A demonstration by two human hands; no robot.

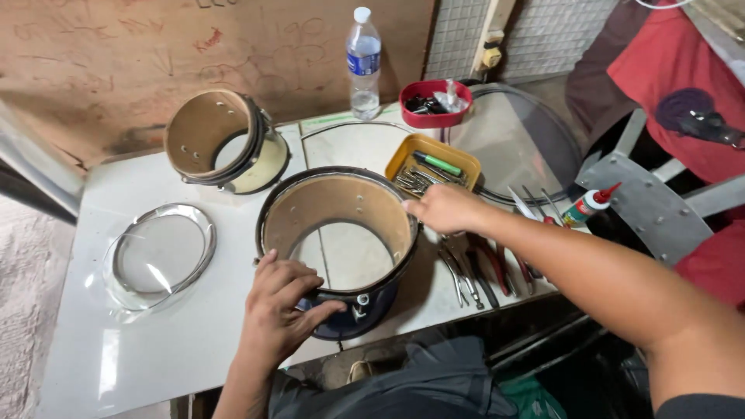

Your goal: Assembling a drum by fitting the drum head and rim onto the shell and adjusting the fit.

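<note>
A dark blue drum shell [341,203] with a bare wood inside stands open-ended on the white table [155,341]. My left hand [281,304] grips its near rim and outer wall beside a chrome lug. My right hand [444,208] rests on the shell's right rim with its fingers curled, just in front of a yellow tray [405,154] of metal screws and a green marker. Whether the right hand pinches anything is hidden.
A second, cream drum shell [221,141] lies tilted at the back left. A chrome hoop on a clear drumhead [159,252] lies left. Pliers and tools [477,268], a glue bottle [588,205], a red tub [434,102] and a water bottle [363,62] surround the tray.
</note>
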